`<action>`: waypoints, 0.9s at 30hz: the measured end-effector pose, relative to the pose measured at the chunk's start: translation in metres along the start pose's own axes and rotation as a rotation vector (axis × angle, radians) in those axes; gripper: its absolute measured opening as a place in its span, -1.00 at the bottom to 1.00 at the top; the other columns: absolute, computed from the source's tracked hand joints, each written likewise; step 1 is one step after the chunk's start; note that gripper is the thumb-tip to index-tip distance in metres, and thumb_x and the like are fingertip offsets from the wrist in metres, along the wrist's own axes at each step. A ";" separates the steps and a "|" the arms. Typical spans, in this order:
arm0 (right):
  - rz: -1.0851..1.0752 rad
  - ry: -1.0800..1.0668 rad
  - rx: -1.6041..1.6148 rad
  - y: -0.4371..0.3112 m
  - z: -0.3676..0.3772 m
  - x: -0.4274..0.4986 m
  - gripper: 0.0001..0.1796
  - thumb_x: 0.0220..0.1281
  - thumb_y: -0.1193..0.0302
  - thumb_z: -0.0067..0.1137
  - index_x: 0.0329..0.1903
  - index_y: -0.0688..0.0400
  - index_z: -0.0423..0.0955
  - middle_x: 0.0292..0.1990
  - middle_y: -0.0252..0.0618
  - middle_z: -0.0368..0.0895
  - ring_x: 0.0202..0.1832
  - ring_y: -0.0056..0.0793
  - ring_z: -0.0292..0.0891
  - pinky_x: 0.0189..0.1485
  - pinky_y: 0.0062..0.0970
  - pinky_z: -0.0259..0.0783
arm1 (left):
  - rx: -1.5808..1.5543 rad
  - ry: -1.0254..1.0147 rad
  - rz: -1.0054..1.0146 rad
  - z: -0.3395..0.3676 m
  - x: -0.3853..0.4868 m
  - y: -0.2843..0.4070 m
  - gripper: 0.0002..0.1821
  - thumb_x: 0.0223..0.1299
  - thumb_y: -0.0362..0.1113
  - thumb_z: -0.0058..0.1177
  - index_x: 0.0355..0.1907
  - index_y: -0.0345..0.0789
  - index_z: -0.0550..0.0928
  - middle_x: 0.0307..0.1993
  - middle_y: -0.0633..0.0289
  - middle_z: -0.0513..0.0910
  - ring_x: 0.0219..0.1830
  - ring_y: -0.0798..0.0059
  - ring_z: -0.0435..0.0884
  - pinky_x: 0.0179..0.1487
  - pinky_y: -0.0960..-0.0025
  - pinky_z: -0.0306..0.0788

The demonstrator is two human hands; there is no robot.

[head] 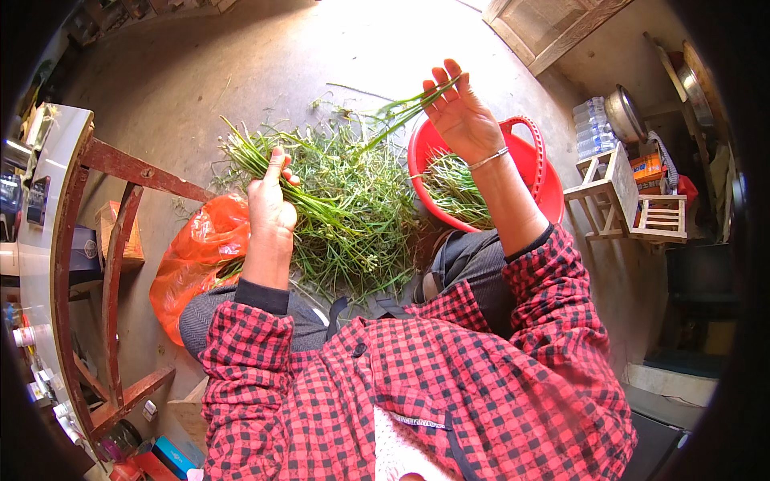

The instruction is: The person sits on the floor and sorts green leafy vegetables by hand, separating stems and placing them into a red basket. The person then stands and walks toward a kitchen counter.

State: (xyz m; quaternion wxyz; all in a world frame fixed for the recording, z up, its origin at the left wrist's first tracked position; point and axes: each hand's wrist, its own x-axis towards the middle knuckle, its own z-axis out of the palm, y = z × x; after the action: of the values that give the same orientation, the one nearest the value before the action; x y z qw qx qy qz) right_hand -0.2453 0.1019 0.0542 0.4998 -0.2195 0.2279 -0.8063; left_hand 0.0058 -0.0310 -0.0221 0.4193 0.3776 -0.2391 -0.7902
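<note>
My left hand (274,195) grips a bunch of green stalks (322,207), with pale cut-looking ends at the upper left and thin leafy tips at the lower right. Raised at the upper right, my right hand (463,117) pinches a few long green stalks (409,111) between thumb and fingers; they trail down to the left. Under both hands a large heap of loose greens (355,240) covers the floor. To its right, below my right forearm, stands a red plastic basket (550,192) holding paler stalks (454,189) laid roughly alongside each other.
An orange plastic bag (186,264) with greens inside sits by my left knee. A table with red wooden legs (114,270) stands at the left. On the right are small wooden stools (607,186), a pack of water bottles (592,129) and a metal pot (624,114).
</note>
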 end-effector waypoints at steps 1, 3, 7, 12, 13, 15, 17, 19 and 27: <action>0.002 -0.006 -0.017 0.001 -0.001 0.000 -0.59 0.26 0.19 -0.06 0.07 0.15 0.32 -0.05 -0.20 0.46 0.00 -0.31 0.39 0.09 -0.30 0.31 | -0.014 -0.026 -0.012 0.000 -0.001 0.000 -0.83 0.03 -0.28 0.20 -0.38 -0.31 0.55 -0.49 0.30 0.55 -0.57 0.65 0.39 -0.53 0.55 0.32; 0.013 -0.049 -0.042 0.003 -0.004 0.001 -0.58 0.27 0.18 -0.09 0.08 0.16 0.31 -0.04 -0.19 0.46 0.03 -0.29 0.38 0.11 -0.28 0.29 | -0.040 -0.062 -0.035 0.000 -0.002 0.000 -0.83 0.05 -0.28 0.19 -0.38 -0.30 0.55 -0.47 0.29 0.56 -0.56 0.65 0.40 -0.53 0.55 0.32; -0.027 -0.007 -0.279 0.003 -0.018 0.008 -0.64 0.29 0.21 -0.11 0.02 0.17 0.36 -0.08 -0.22 0.50 0.04 -0.30 0.39 0.12 -0.31 0.28 | -0.020 -0.091 -0.041 0.000 -0.003 0.000 -0.82 0.09 -0.23 0.14 -0.37 -0.30 0.54 -0.44 0.28 0.57 -0.55 0.66 0.40 -0.52 0.56 0.32; -0.382 0.083 -1.478 -0.020 -0.059 0.015 -0.75 0.25 0.30 -0.03 -0.12 0.13 0.52 -0.31 -0.23 0.62 -0.23 -0.51 0.55 -0.12 -0.52 0.43 | -0.046 -0.103 -0.133 -0.001 -0.003 0.004 -0.81 0.15 -0.19 0.07 -0.32 -0.27 0.53 -0.43 0.28 0.57 -0.56 0.65 0.38 -0.51 0.54 0.32; -0.451 0.041 -1.832 -0.028 -0.072 0.011 -0.78 0.22 0.32 0.01 -0.13 0.05 0.54 -0.34 -0.27 0.63 -0.27 -0.53 0.57 -0.19 -0.54 0.45 | -0.057 -0.094 -0.158 -0.001 -0.003 0.005 -0.81 0.16 -0.18 0.06 -0.31 -0.27 0.53 -0.43 0.27 0.57 -0.56 0.65 0.38 -0.51 0.54 0.32; -0.408 0.026 -2.325 -0.038 -0.102 0.001 -0.82 0.19 0.32 -0.03 -0.20 -0.11 0.55 -0.43 -0.30 0.61 -0.42 -0.33 0.58 -0.41 -0.40 0.49 | -0.069 -0.092 -0.180 -0.001 -0.004 0.006 -0.82 0.16 -0.18 0.05 -0.31 -0.25 0.53 -0.42 0.27 0.57 -0.55 0.65 0.38 -0.50 0.53 0.31; -0.250 0.037 -2.639 -0.041 -0.136 -0.013 -0.83 0.19 0.30 -0.05 -0.25 -0.10 0.54 -0.45 -0.28 0.60 -0.42 -0.25 0.57 -0.41 -0.32 0.48 | -0.070 -0.125 -0.198 -0.002 -0.005 0.008 -0.82 0.14 -0.19 0.08 -0.29 -0.21 0.49 -0.39 0.31 0.55 -0.54 0.65 0.37 -0.46 0.54 0.31; 0.001 0.009 -2.872 -0.044 -0.167 -0.034 -0.83 0.12 0.34 -0.05 -0.29 -0.02 0.54 -0.39 -0.21 0.60 -0.26 -0.24 0.56 -0.27 -0.26 0.46 | -0.079 -0.139 -0.212 -0.002 -0.007 0.009 -0.83 0.15 -0.20 0.08 -0.29 -0.21 0.48 -0.38 0.31 0.55 -0.53 0.64 0.37 -0.46 0.54 0.31; 0.581 0.204 -2.390 -0.013 -0.201 -0.034 -0.60 -0.09 0.23 0.23 -0.13 0.09 0.53 -0.13 -0.07 0.54 -0.09 -0.24 0.49 0.01 -0.34 0.38 | 0.062 -0.173 -0.260 0.008 -0.017 0.004 -0.74 0.17 -0.13 0.04 -0.22 -0.26 0.49 -0.38 0.29 0.54 -0.54 0.68 0.37 -0.50 0.59 0.28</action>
State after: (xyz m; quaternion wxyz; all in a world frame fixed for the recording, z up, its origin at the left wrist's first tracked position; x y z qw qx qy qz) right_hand -0.3574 0.1673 -0.1034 0.1259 -0.4158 0.9000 0.0356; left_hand 0.0074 -0.0188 -0.0080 0.2795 0.3486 -0.2477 -0.8597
